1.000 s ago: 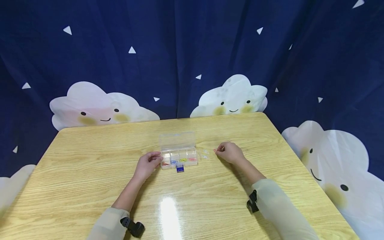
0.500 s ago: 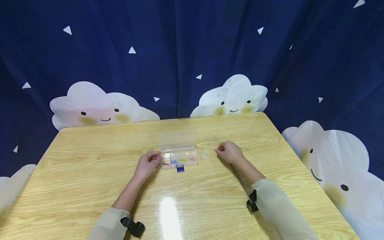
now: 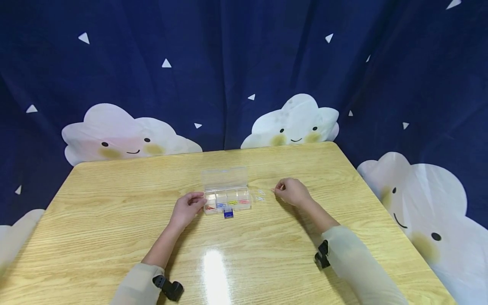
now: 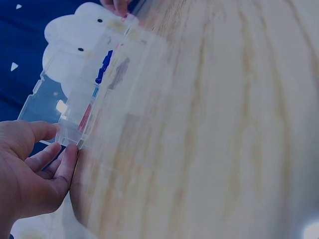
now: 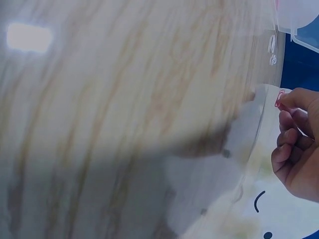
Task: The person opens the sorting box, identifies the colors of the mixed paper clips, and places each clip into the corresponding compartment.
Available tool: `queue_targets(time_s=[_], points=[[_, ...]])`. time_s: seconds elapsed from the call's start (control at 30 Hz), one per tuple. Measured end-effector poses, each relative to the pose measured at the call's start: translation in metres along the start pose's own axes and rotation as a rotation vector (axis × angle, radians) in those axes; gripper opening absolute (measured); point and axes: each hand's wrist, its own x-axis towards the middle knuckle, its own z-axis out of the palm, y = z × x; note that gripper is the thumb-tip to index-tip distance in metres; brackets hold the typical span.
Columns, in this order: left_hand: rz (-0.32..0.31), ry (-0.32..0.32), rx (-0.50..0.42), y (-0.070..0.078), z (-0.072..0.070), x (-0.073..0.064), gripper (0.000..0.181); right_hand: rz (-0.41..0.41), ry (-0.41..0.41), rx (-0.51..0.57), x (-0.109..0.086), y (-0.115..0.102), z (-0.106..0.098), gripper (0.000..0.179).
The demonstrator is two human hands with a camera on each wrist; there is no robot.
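Observation:
A clear plastic compartment box stands on the table with its lid raised at the back and its blue latch hanging at the front. Red, blue, yellow and pink clips lie in separate compartments. My left hand grips the box's left end, thumb and fingers at the corner, as the left wrist view shows. Right of the box, my right hand pinches a red paper clip between thumb and index finger, close over the table. The other right fingers are curled in.
Between the box and my right hand lie white paper clips on the wooden table. A dark blue curtain with clouds hangs behind the table and along its right side. A black camera sits on the right wrist, another on the left.
The red clip between my right fingers has turned and shows less in the head view. Both hands stay nearly in place, and the box has not moved.

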Motion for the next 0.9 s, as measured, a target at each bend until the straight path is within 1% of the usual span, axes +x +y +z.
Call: queue_targets(time_s=[0.17, 0.53, 0.9], points=[[0.009, 0.004, 0.002, -0.001, 0.000, 0.001, 0.036, -0.023, 0.003, -0.010, 0.000, -0.004, 0.000, 0.023], [0.005, 0.005, -0.002, -0.001, 0.000, 0.001, 0.035, -0.069, 0.018, -0.007, -0.002, -0.012, -0.002, 0.019], [0.000, -0.001, -0.007, -0.001, 0.000, 0.001, 0.036, -0.078, 0.004, -0.006, -0.003, -0.018, -0.001, 0.020]])
